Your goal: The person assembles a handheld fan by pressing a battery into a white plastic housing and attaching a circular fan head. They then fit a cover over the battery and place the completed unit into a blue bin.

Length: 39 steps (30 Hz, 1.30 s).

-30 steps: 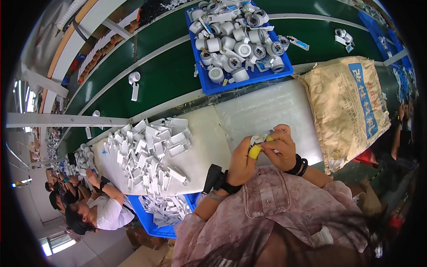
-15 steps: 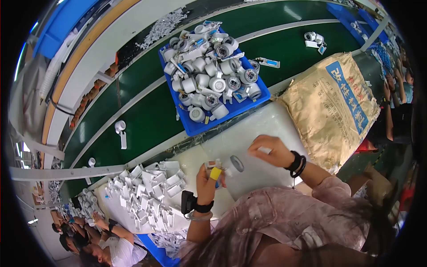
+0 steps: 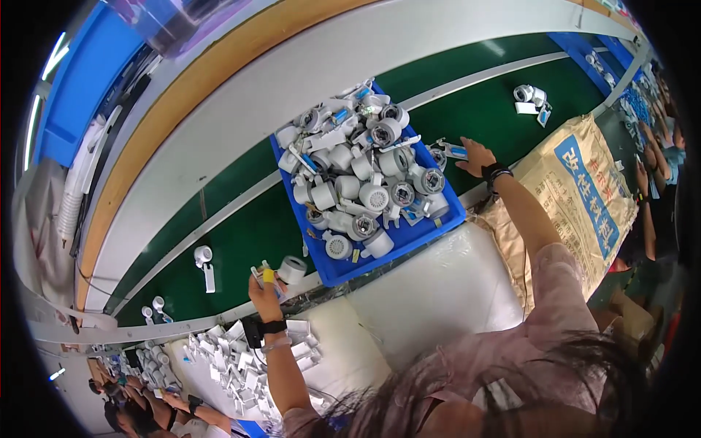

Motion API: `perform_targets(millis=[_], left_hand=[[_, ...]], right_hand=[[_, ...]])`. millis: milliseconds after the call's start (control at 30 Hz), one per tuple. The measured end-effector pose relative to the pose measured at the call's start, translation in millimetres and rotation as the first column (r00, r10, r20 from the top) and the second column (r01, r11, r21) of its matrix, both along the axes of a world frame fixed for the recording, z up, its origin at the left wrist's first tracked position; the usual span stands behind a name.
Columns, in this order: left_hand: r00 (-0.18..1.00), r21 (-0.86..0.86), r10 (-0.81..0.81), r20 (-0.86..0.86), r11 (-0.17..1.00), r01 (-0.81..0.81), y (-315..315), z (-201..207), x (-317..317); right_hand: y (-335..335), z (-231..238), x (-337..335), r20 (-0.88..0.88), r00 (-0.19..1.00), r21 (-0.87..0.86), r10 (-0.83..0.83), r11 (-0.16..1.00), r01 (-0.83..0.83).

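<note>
My left hand, over the near edge of the green belt, is closed around a white round-headed part that looks like a small handheld fan body. Its grey-white drum points right, and a yellow band shows at my fingers. My right arm stretches out to the right of the heaped blue tray. There my right hand has its fingers around the end of a similar white part with a blue strip, lying on the belt against the tray. The fingertips are partly hidden.
Several similar white parts fill the tray. A pile of white flat pieces lies on the near-left table. A brown paper sack is at the right. More parts sit on the green belt. Other people work at both sides.
My right hand has moved from above the table out to the part beside the tray. My left hand has moved left and away from me, still holding its part. The view has shifted.
</note>
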<state>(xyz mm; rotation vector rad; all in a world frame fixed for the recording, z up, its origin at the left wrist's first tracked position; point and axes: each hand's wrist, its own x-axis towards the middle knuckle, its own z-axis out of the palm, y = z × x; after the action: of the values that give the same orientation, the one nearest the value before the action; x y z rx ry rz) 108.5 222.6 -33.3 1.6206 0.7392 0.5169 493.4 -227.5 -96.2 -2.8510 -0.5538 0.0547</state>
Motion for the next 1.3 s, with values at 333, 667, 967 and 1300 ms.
perform_targets(millis=[333, 667, 967, 1300], left_hand=[[0.993, 0.654, -0.046, -0.111, 0.748, 0.108, -53.7, -47.9, -6.8], [0.783, -0.498, -0.594, 0.184, 0.631, 0.595, -223.8, 5.4, -1.6], [0.760, -0.641, -0.628, 0.165, 0.518, 0.567, -298.4, 20.0, 2.6], [0.557, -0.535, -0.826, 0.090, 0.432, 0.726, -247.2, 88.3, -60.8]], right_hand=[[16.3, 21.1, 10.3, -0.610, 0.766, 0.224, -0.203, 0.883, 0.412], [-6.6, 140.9, -165.5, -0.523, 0.833, 0.651, 0.181, 0.715, 0.254], [-19.7, 123.0, -365.7, -0.358, 0.809, 0.477, 0.466, 0.836, -0.270], [-2.1, 140.1, -341.4, -0.187, 0.634, 0.855, 0.750, 0.442, -0.271]])
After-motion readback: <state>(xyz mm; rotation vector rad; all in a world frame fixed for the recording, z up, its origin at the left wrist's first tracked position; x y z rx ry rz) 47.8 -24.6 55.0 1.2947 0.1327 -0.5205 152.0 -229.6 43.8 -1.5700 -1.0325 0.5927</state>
